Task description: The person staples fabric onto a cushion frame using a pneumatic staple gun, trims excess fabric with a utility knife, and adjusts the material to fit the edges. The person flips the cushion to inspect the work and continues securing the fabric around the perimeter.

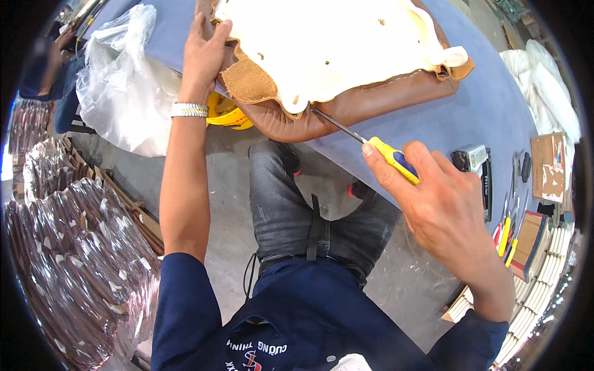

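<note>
In front of me a brown leather upholstered panel lies on a blue-covered table, overhanging its near edge. A cream fabric layer covers most of its upper face, with a few small dark specks. At the near left corner a rough tan flap of leather is folded out. My left hand is closed on the panel's left edge, above that flap. In my right hand is a screwdriver with a yellow and blue handle. Its tip touches the seam between cream fabric and leather; the very end is hidden there.
Clear plastic sheeting and a yellow object are at the left. Plastic-wrapped brown pieces are stacked lower left. On the table's right lie a silver and black tool and yellow-handled tools. Another person is far left.
</note>
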`<state>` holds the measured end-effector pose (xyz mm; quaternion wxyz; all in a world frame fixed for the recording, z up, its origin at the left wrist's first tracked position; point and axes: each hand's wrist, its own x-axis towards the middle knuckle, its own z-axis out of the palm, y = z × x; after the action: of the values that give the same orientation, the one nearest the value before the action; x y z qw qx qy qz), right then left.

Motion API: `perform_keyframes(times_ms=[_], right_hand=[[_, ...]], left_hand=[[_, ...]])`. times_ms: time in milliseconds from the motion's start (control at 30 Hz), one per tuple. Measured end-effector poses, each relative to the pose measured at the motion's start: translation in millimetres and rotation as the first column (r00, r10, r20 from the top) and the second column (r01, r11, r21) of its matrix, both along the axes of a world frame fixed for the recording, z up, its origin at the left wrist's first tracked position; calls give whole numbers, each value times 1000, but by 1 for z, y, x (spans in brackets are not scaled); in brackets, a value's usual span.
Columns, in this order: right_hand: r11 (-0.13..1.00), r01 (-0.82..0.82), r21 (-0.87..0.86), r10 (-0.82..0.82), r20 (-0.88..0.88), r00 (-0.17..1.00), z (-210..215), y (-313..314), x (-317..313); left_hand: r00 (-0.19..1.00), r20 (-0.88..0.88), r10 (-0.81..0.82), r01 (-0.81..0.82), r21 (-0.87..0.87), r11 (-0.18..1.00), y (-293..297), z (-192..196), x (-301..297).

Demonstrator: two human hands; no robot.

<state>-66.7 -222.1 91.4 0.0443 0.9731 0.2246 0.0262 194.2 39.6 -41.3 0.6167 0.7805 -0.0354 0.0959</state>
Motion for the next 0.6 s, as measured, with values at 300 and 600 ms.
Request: perform_keyframes(times_ms=[300,600], right_hand=[[670,234,705,-238,-95,967,-101,7,-32],[-408,640,651,75,-674,735,-128,41,-55]], left_hand=[[984,180,-3,-15,95,995,3,-31,15],[948,315,-36,-59,284,957,11,20,-2]])
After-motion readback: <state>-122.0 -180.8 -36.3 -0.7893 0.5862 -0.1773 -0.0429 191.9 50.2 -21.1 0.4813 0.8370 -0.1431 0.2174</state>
